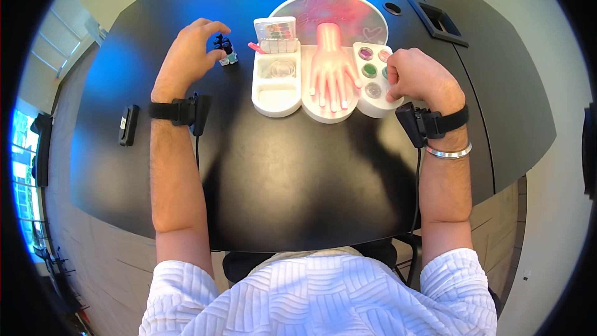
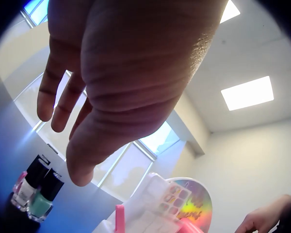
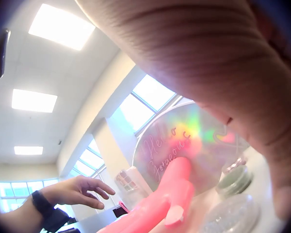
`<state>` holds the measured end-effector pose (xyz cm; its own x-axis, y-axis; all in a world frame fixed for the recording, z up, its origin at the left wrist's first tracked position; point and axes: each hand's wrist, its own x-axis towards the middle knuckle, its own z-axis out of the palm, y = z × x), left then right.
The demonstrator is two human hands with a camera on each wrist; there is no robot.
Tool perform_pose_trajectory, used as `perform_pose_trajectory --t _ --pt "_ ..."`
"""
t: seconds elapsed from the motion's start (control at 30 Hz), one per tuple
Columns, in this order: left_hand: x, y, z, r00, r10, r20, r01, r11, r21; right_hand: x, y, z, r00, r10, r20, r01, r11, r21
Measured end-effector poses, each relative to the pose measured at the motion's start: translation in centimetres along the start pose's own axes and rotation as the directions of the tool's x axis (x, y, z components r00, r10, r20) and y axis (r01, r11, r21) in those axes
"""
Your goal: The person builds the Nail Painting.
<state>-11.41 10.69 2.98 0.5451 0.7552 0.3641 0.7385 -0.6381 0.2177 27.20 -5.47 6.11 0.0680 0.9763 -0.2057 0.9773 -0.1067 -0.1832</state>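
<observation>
My left hand [image 1: 191, 53] hovers beside small black-capped nail polish bottles [image 1: 229, 59], its fingers loosely bent. In the left wrist view a gap separates the thumb from the bottles, one of them teal [image 2: 41, 206]. My right hand [image 1: 423, 76] is bent over the right edge of a white tray [image 1: 373, 107] with several round pots, among them a green one [image 1: 369, 71]. The fingers partly cover a teal pot [image 1: 385, 72]; whether they grip it is hidden. Between the hands, a pink model hand [image 1: 329, 62] with white nails lies fingers toward me.
Behind the model hand stands an oval iridescent board [image 1: 360, 12] with writing. A white tray [image 1: 277, 107] at its left holds a small palette [image 1: 277, 28] and a pink stick [image 1: 255, 48]. A black device [image 1: 129, 126] lies left; a black frame [image 1: 438, 22] is at back right.
</observation>
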Motion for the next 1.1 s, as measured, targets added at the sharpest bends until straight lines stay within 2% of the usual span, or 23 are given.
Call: perform_pose_trajectory --t 0.17,0.23,0.27,0.33,0.37,0.43,0.5,0.57,0.6,0.73,0.77,0.83,0.87,0.93,1.03,1.1 --pt "0.2 -0.4 1.0 0.994 -0.089 0.055 0.088 0.996 0.015 -0.6 -0.9 -0.8 0.999 -0.007 -0.039 0.007 1.000 0.000" --pt "0.2 -1.5 2.0 0.999 -0.042 -0.005 0.042 0.999 -0.021 -1.5 -1.4 -0.7 0.934 -0.244 -0.259 0.263 0.964 0.038" --pt "0.2 -1.5 2.1 0.999 -0.042 -0.007 0.042 0.999 -0.020 -1.9 -1.9 -0.8 0.933 -0.246 -0.261 0.264 0.964 0.036" --pt "0.4 -1.6 2.2 0.996 -0.090 0.020 0.090 0.996 -0.010 -2.6 -3.6 -0.9 0.817 -0.426 -0.388 0.487 0.871 0.070" --pt "0.4 -2.0 2.5 0.996 -0.092 0.014 0.092 0.996 -0.008 -2.8 -4.1 -0.5 0.814 -0.430 -0.391 0.491 0.869 0.066" --pt "0.3 -2.8 3.2 0.995 -0.098 0.021 0.099 0.993 -0.066 -2.9 -5.3 0.7 0.650 -0.600 -0.466 0.683 0.730 0.013" --pt "0.2 -2.5 3.1 0.994 -0.112 0.010 0.112 0.991 -0.075 -3.7 -6.8 1.6 0.636 -0.622 -0.456 0.708 0.705 0.025" --pt "0.0 -1.9 2.8 0.986 -0.165 0.032 0.166 0.985 -0.047 -3.8 -7.4 3.3 0.586 -0.670 -0.455 0.762 0.647 0.028" --pt "0.0 -1.9 2.7 0.990 -0.143 0.018 0.144 0.989 -0.040 -3.5 -7.4 4.4 0.514 -0.702 -0.493 0.810 0.587 0.010" --pt "-0.1 -1.1 1.8 0.985 -0.170 0.036 0.171 0.985 -0.013 -5.0 -6.8 6.5 0.508 -0.700 -0.502 0.818 0.574 0.028" --pt "0.0 -1.2 1.9 0.990 -0.135 0.050 0.137 0.990 -0.025 -5.4 -6.5 7.1 0.506 -0.703 -0.500 0.821 0.570 0.028" --pt "0.1 -1.1 2.1 0.993 -0.102 0.066 0.105 0.994 -0.031 -5.9 -5.8 7.9 0.493 -0.616 -0.614 0.799 0.600 0.039" --pt "0.1 -1.1 2.3 0.992 -0.113 0.053 0.115 0.992 -0.050 -6.0 -5.7 7.9 0.493 -0.614 -0.616 0.799 0.599 0.043" --pt "0.3 -0.9 2.7 0.993 -0.110 0.052 0.113 0.992 -0.063 -6.3 -5.4 7.7 0.419 -0.568 -0.708 0.783 0.621 -0.035" --pt "0.5 -1.4 3.1 0.997 -0.068 0.031 0.069 0.997 -0.035 -6.5 -4.8 7.9 0.389 -0.532 -0.752 0.766 0.641 -0.057" --pt "0.3 -1.2 3.1 0.997 -0.070 -0.035 0.067 0.995 -0.073 -6.3 -4.6 8.1 0.373 -0.523 -0.766 0.770 0.635 -0.059"
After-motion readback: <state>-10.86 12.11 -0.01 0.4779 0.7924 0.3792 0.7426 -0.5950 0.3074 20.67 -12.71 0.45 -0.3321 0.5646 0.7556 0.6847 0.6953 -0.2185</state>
